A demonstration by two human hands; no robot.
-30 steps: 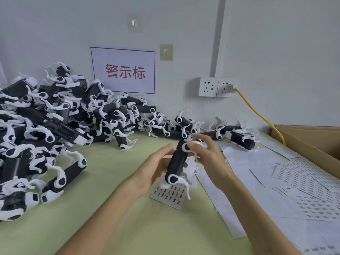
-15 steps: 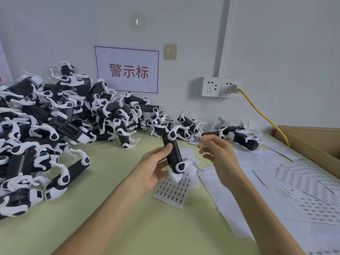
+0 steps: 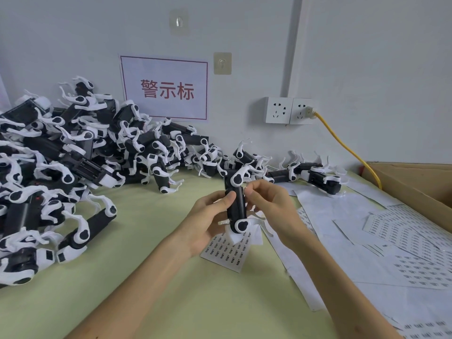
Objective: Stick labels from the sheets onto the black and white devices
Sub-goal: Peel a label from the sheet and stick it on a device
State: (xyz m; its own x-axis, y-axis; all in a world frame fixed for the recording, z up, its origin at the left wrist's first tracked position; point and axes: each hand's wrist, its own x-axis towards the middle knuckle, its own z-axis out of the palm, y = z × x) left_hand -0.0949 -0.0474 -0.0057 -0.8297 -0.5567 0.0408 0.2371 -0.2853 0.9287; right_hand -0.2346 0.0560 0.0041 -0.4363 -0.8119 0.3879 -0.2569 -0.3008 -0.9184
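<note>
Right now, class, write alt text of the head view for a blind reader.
A left hand grips a black and white device upright above a label sheet while the right hand pinches its side; a pile of devices lies left.

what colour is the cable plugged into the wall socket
Yellow: the cable runs from the right-hand wall socket, clearest in the head view.

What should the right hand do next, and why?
Probably press with the right hand onto the device to seat a label: the left hand grips it upright and the right fingers pinch its side. The label itself is too small to see.
</note>
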